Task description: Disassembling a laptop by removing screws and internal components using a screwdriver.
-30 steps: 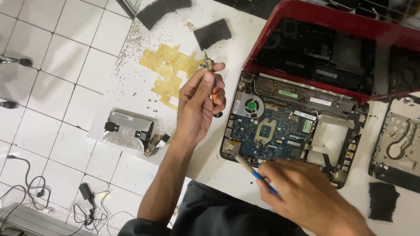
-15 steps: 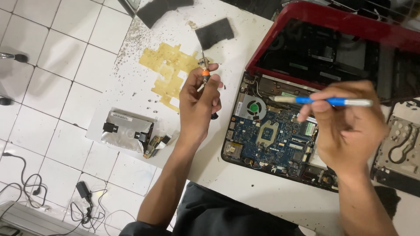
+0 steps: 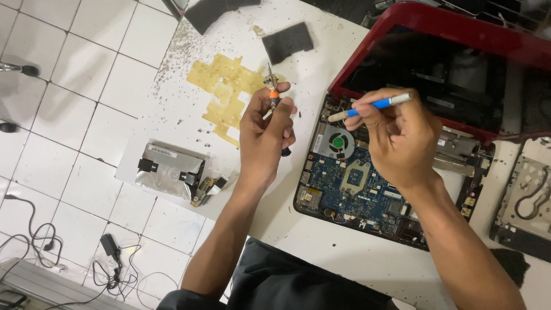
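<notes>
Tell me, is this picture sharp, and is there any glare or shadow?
Head view: mostly sharp, lit evenly from above; the left hand casts only a soft shadow on the table; faint glare on the dark laptop screen; the right hand and its blue tool look slightly soft.

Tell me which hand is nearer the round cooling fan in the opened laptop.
Right. The right hand, holding a blue-handled tool, hovers just right of the cooling fan; the left hand, gripping an orange-collared tool, is off the laptop's left edge.

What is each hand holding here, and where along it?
Left hand grips a small screwdriver around its dark handle, orange collar and tip sticking up. Right hand pinches a blue-handled brush near its middle.
</notes>
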